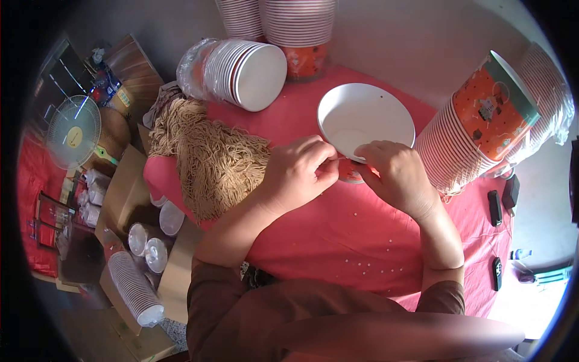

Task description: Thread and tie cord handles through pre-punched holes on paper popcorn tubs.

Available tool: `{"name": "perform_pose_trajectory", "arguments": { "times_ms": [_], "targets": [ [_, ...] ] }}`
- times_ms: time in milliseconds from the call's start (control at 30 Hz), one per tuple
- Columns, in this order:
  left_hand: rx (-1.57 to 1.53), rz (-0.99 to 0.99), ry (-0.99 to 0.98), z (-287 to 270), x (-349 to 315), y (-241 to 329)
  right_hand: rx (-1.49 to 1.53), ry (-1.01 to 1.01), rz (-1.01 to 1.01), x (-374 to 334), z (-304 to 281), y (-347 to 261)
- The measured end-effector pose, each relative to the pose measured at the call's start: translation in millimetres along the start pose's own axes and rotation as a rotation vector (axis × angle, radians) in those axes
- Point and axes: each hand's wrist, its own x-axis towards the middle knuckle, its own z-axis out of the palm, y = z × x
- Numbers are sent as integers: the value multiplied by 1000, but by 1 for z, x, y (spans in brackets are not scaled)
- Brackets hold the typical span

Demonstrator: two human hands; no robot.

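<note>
L hand (300,170) pinched narrow, contents unclear; R hand (395,176) curled, can't tell grip. White tub (365,114) just beyond both; string pile (220,166) left of L hand.

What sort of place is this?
Probably a home corner or small workshop used for handwork: a red-covered table holds nested paper tubs and a heap of tan strands, with an open cardboard box beside it.

- Plain grey wall (392,48) along the far side of a table (313,241) (draped in pinkish-red cloth (476,241)).
- Strong white glare (522,311) at lower right, spilling toward the table's edge.
- Speckled grey floor (174,333), just a sliver, at lower left.
</note>
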Motion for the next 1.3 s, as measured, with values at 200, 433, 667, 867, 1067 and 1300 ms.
{"name": "perform_pose_trajectory", "arguments": {
  "times_ms": [200,433,667,867,1067,1300],
  "targets": [
    [77,22,-39,4,-3,4,44,13,3,0,0,-1],
    [163,43,-11,7,-3,6,52,5,0,-1,0,-1],
    [150,42,3,10,-5,5,56,29,-11,0,1,-3],
    [144,72,47,14,-4,6,42,16,-11,0,0,-5],
    [156,77,58,14,-6,5,295,-85,145,2,-14,-7],
    [127,74,63,15,-6,6,411,-85,185,13,-9,9]
  ]
}}
